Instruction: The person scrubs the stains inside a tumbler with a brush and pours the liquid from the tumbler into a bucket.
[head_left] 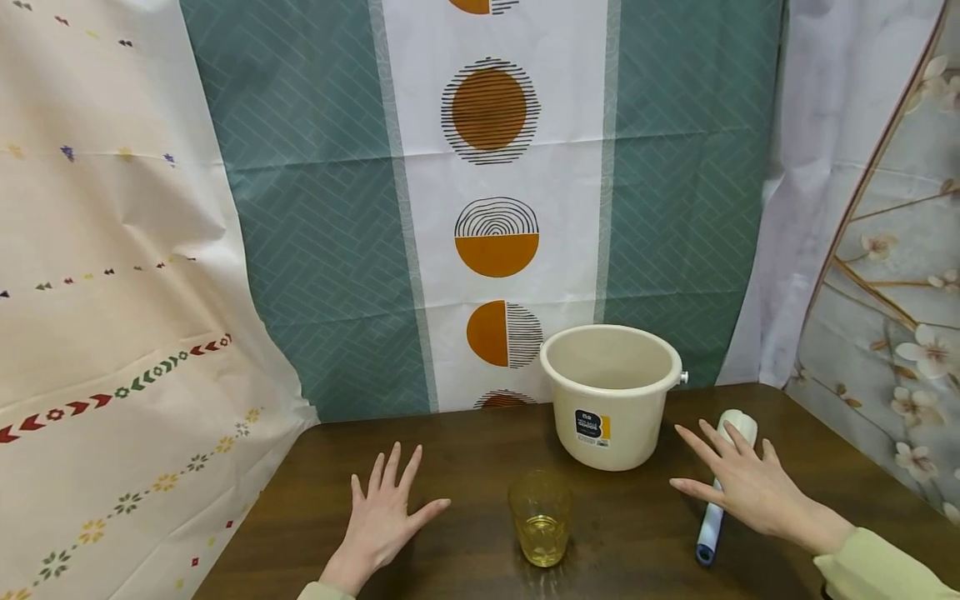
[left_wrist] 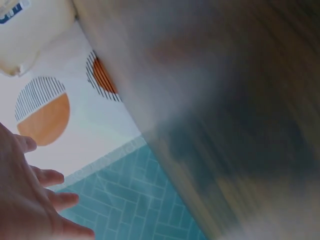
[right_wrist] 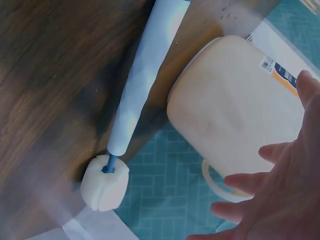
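Note:
My left hand (head_left: 382, 518) hovers palm down over the left part of the table with its fingers spread, holding nothing. My right hand (head_left: 761, 492) is likewise spread, above a bottle brush (head_left: 710, 529) and hiding part of it in the head view. That brush has a pale blue handle with a dark end and a white sponge head (right_wrist: 105, 185). Between the hands stands an amber see-through glass (head_left: 543, 542), upright. Behind it, a cream bucket (head_left: 611, 425) with a black and yellow label stands upright, nearer the right hand.
The dark wooden table (head_left: 465, 467) ends at a patterned green and white curtain (head_left: 315, 250) behind. A cream cloth (head_left: 127, 333) hangs along the left side and a flowered cloth (head_left: 892, 333) along the right.

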